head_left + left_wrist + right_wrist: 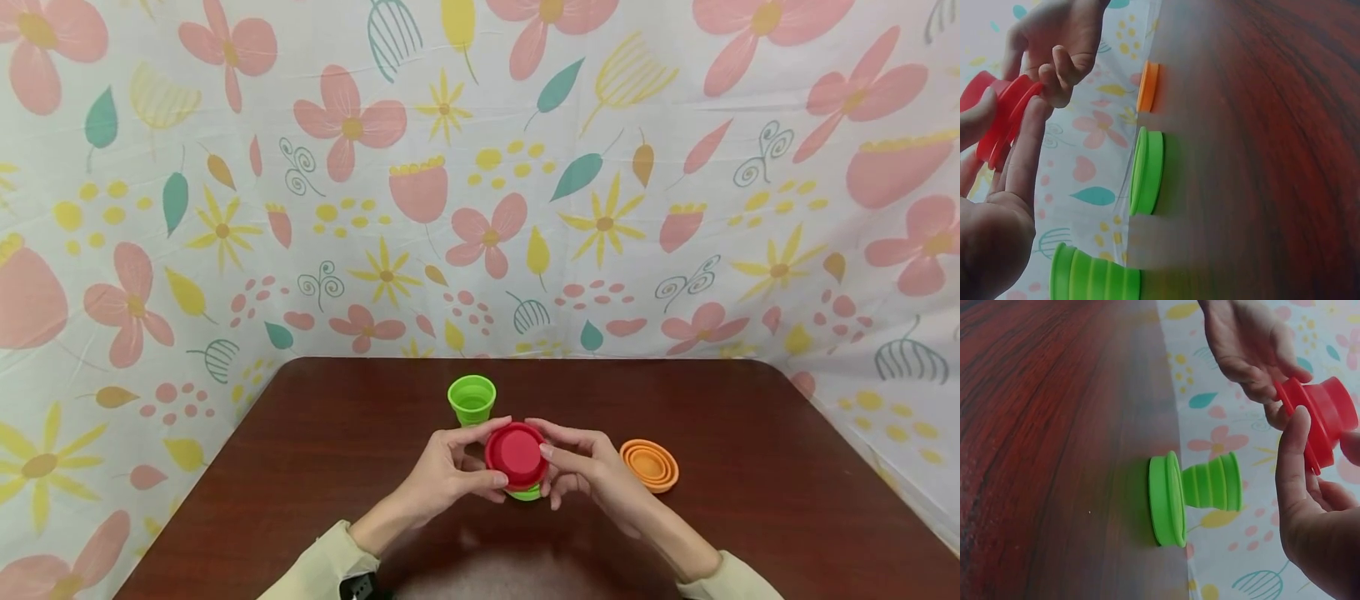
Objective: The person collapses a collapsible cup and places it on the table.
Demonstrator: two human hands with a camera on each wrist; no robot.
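Both hands hold a red collapsible cup in the air over the table. My left hand pinches its rim from the left, thumb in front. On the opposite side, my right hand grips the rim between thumb and fingers. Seen from the right wrist, the red cup is partly drawn out, a narrower section standing out from its wide rim. Below it on the table lies a flat green collapsed cup, mostly hidden by the red one in the head view.
A green collapsible cup stands upright and extended behind the left hand. To the right of the right hand lies an orange collapsed cup with concentric rings. The dark wooden table meets a flower-patterned cloth at its back edge.
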